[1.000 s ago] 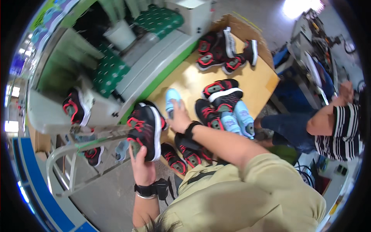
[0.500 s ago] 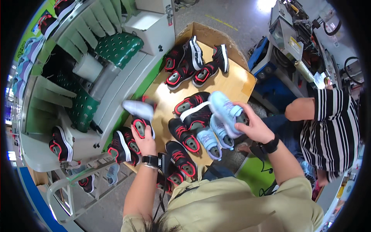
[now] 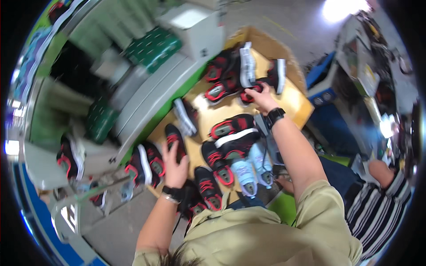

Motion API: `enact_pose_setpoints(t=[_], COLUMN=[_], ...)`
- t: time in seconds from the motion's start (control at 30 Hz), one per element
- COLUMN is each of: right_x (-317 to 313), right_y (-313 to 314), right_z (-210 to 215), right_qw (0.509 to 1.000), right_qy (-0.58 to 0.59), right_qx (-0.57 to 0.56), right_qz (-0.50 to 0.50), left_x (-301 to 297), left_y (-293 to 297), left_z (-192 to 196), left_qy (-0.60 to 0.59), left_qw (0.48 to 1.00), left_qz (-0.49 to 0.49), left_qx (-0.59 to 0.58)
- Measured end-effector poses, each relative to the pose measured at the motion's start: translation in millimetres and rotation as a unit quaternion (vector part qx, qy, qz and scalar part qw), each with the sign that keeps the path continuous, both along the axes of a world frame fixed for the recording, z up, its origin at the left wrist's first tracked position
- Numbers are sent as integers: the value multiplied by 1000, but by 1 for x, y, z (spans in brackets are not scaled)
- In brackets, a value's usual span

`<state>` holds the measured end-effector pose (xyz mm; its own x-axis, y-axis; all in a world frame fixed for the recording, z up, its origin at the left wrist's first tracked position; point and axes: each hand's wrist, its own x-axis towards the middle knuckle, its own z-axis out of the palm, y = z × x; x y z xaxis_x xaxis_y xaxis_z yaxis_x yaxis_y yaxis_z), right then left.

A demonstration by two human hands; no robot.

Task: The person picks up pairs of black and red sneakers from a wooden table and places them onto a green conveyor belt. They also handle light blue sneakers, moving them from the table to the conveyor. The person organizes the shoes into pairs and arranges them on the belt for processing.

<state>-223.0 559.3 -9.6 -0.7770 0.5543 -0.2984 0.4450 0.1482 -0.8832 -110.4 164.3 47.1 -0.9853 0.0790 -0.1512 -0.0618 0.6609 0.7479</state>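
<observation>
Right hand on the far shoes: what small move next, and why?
Probably close the right hand on the black-and-red shoe under its fingers and draw it back: the arm is fully stretched, the grip looks unfinished, and the left hand already rests on a near shoe.

Roughly a dozen black-and-red shoes (image 3: 224,128) can be counted on and around the wooden table (image 3: 295,104), though blur keeps the number from being fixed exactly. Two light blue shoes (image 3: 253,168) are seen side by side near the table's front edge, and one more black-and-red shoe (image 3: 66,157) is seen apart on the grey shelf at the left. Two green patterned boxes (image 3: 153,46) are counted on the conveyor side, along with one white box (image 3: 193,24), and two hands (image 3: 175,166) of the wearer are seen over the shoes.
</observation>
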Motion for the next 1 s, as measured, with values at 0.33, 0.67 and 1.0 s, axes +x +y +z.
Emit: enact_pose_setpoints(t=[0.33,0.67,1.0], right_x=[61,165,75], right_y=[-25,-231,-294], right_z=[70,137,5], right_qw=[966,871,930], right_qy=[93,83,61], right_qx=[-216,-125,21], right_qz=[-107,469,363], left_x=[78,104,132], left_y=[-43,-48,-118], left_z=[66,101,113], left_qy=[-121,-23,1], left_qw=[975,900,905], left_qz=[9,205,139], left_qx=[186,384,402])
